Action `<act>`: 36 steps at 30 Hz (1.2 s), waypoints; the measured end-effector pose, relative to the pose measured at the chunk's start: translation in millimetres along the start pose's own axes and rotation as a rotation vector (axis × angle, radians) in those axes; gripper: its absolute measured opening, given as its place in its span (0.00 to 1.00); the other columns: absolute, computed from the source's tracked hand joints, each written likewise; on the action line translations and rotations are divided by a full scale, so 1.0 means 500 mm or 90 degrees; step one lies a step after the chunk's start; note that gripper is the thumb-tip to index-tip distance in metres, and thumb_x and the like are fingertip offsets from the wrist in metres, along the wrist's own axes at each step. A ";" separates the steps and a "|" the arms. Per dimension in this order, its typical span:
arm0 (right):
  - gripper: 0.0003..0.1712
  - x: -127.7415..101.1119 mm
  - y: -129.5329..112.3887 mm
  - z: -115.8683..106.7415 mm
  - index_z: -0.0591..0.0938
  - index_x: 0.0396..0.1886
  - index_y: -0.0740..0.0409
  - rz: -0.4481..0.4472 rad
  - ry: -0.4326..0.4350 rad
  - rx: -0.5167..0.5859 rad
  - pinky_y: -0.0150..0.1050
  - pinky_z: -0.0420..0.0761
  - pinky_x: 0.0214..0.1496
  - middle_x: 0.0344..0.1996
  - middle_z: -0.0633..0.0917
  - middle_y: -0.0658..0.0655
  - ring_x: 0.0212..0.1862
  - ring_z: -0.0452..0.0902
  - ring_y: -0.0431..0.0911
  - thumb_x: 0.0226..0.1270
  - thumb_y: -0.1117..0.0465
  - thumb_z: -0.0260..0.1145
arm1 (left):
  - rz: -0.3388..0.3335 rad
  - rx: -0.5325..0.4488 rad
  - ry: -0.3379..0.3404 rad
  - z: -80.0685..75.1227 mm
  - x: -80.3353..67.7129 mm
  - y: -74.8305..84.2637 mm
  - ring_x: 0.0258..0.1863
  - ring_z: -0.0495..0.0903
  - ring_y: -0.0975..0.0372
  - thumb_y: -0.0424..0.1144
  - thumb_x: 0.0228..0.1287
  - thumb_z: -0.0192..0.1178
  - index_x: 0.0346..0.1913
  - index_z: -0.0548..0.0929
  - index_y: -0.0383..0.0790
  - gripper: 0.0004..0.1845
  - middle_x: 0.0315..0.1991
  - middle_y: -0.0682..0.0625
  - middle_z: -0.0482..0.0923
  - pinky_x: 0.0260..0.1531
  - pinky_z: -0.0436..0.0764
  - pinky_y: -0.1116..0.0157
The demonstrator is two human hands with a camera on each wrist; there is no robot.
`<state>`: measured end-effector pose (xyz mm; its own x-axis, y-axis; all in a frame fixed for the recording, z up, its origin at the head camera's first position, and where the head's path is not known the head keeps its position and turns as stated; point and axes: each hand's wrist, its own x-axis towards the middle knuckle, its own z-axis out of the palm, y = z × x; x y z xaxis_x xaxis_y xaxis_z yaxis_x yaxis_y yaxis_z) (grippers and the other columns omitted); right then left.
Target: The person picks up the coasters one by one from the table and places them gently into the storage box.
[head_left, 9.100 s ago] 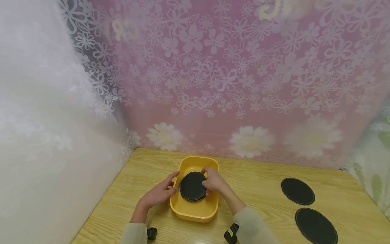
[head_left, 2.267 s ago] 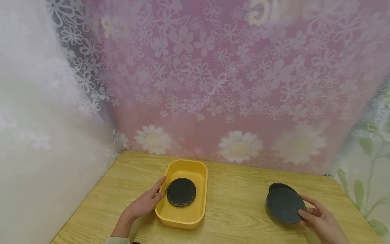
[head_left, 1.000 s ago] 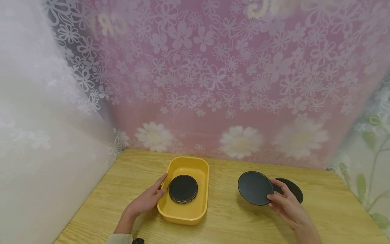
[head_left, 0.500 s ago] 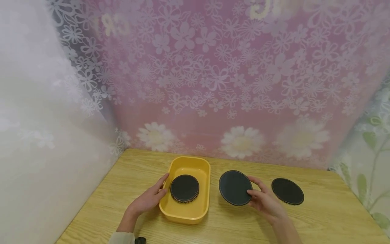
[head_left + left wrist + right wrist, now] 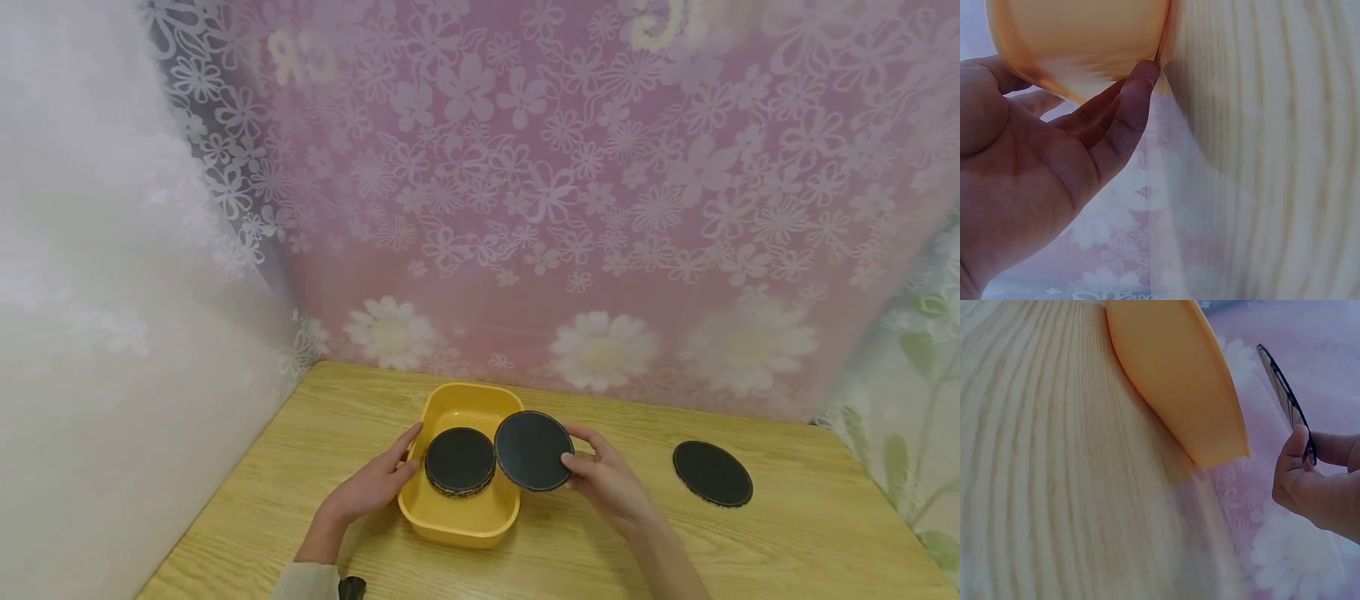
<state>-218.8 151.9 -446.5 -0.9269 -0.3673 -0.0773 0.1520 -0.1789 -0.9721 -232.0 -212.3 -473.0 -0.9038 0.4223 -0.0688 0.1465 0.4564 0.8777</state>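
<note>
Pinching a black disc [image 5: 533, 450], right hand [image 5: 611, 483] hovers over wooden table [image 5: 787, 542]; left hand [image 5: 367, 492] rests straight-fingered against yellow tray [image 5: 457, 527].

No readable text, label or number on anything here.

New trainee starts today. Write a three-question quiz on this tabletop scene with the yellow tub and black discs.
1. True or false: the right hand holds a black disc above the right rim of the yellow tub.
2. How many black discs lie flat on the wooden table outside the tub?
3. Multiple choice: what is the left hand doing? A) lifting the stack of discs B) resting with straight fingers against the tub's left side C) lying flat on the table far from the tub.

Key
1. True; thumb and fingers pinch its right edge.
2. One, the lone disc to the right.
3. B.
</note>
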 end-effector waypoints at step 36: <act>0.26 0.173 0.018 0.187 0.72 0.62 0.71 -0.001 0.101 -0.509 0.42 0.81 0.24 0.24 0.79 0.60 0.23 0.82 0.61 0.62 0.75 0.62 | -0.003 0.012 -0.004 -0.004 0.004 -0.004 0.72 0.60 0.40 0.42 0.81 0.44 0.81 0.45 0.45 0.33 0.77 0.36 0.51 0.64 0.64 0.42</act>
<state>-265.5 33.4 -441.3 -0.9737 -0.2229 -0.0476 -0.0849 0.5484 -0.8319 -234.8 -213.7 -473.9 -0.9019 0.4253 -0.0757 0.1498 0.4723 0.8686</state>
